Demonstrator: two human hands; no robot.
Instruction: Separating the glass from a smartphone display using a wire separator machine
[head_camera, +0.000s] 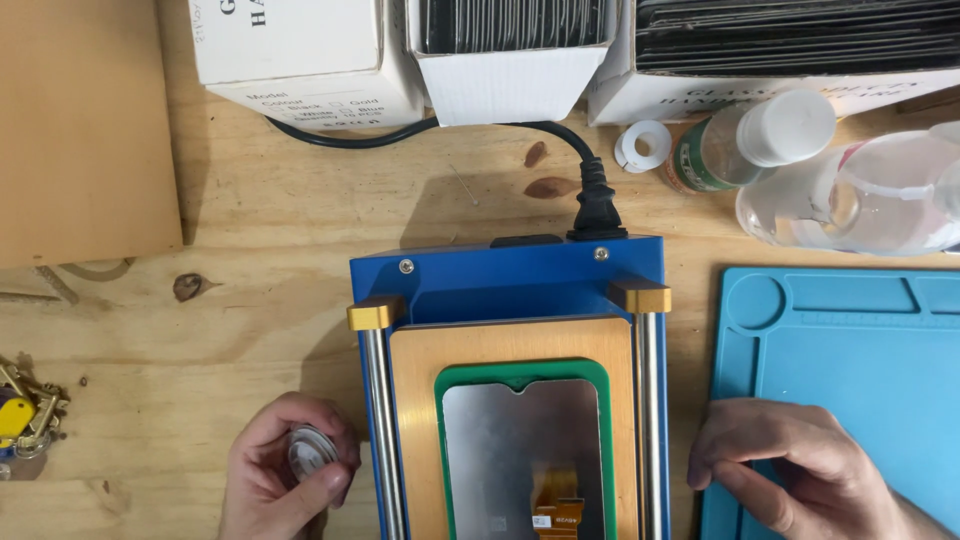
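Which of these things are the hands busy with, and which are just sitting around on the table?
In use:
- left hand holding a small round spool
- right hand resting on the blue mat
- blue machine between the hands, with a phone screen in its green frame

Lying about:
- white boxes
- plastic bottles
- white tape ring
- keys

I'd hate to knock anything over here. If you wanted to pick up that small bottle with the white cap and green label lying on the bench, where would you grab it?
Probably around the green-labelled body of the small bottle, coming down from above. It lies on its side with its white cap pointing right, so the round body gives fingers two opposite sides. A clear plastic bottle crowds its lower right, so the upper-left side looks freer.
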